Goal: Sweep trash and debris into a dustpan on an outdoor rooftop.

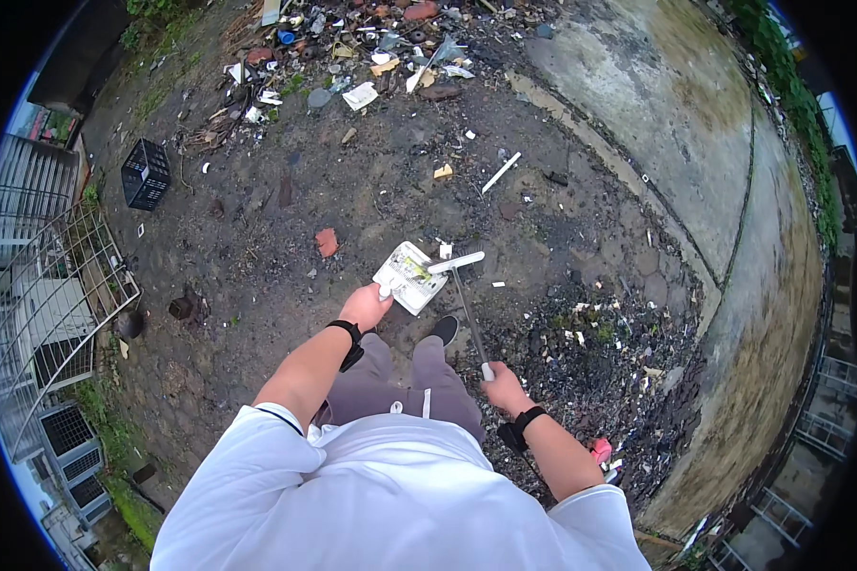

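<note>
White dustpan [417, 298], gripped by the left hand [365, 307], bore specks [415, 270]; the right hand [507, 390] clasped the brush [457, 262]; litter [361, 96] (plenty) lay unswept.

Debris [417, 270] in dustpan [415, 303], tool head [459, 261] at its right edge, brick piece [327, 243] left, crate [146, 175] farther left, litter heap [385, 67] beyond

This is a littered outdoor yard: dark, bare-earth ground [267, 205] meets a stained grey concrete slab [662, 105], a heap of broken, many-coloured rubbish [360, 95] lies across it, and a black plastic lattice crate [146, 175], a grey ribbed metal panel [30, 186] and green leafy plants [807, 138] stand farther out.
</note>
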Action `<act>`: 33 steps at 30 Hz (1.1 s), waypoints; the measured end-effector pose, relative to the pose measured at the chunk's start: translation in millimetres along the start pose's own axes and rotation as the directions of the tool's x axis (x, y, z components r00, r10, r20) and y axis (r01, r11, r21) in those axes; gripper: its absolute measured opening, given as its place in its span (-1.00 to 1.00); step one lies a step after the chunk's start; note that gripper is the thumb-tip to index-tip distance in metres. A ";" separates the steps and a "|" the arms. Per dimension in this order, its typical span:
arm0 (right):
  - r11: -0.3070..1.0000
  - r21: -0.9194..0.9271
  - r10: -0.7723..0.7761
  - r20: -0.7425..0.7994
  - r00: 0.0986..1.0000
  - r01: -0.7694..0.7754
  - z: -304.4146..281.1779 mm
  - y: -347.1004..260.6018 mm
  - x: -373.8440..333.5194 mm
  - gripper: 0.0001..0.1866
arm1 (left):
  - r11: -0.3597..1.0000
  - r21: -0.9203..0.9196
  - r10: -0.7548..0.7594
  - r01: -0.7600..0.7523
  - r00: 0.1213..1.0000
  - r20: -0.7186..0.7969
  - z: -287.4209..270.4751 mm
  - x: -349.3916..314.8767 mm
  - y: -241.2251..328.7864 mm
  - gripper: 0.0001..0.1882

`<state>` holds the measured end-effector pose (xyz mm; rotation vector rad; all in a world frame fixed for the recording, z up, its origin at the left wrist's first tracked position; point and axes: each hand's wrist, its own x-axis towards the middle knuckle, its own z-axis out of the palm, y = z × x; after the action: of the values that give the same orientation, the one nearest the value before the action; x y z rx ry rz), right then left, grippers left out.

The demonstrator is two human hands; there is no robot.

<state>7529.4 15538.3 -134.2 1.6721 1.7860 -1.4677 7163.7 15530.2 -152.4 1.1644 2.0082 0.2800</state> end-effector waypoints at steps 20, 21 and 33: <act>0.829 -0.527 0.108 -0.176 0.979 -0.186 -28.3 -21.6 66.8 -0.63 | 1.000 -0.017 -0.011 0.011 1.000 0.016 -2.9 -12.1 -28.3 -0.63; 0.857 -0.492 0.085 -0.155 0.984 -0.152 -23.1 -22.2 68.1 -0.59 | 1.000 -0.027 -0.016 0.016 1.000 0.018 -4.6 -12.0 -28.9 -0.63; 0.986 -0.163 0.060 0.188 0.980 -0.029 -0.6 -7.8 12.7 -0.51 | 1.000 0.006 0.011 -0.011 0.999 0.039 -8.2 -8.1 -37.2 -0.61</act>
<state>7519.3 15547.5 -140.0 1.4310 1.7013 -1.3765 7136.2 15504.4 -162.5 1.1767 1.9708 0.2556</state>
